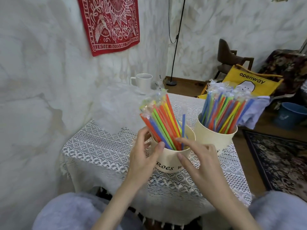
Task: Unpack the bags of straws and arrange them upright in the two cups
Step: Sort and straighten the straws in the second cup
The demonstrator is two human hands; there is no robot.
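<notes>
Straws [163, 120] lean in near cup [172, 161], between both hands [168, 156].

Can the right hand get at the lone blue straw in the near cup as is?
Probably yes. The right hand hovers at the near cup rim, fingertips beside the lone blue straw, which stands apart from the leaning bundle; nothing lies between them.

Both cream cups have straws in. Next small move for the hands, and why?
Probably nudge the leaning bundle of coloured wrapped straws upright in the near cream paper cup. It tilts left over the rim, one blue straw stands apart, and the left hand and right hand already flank it at the rim.
</notes>
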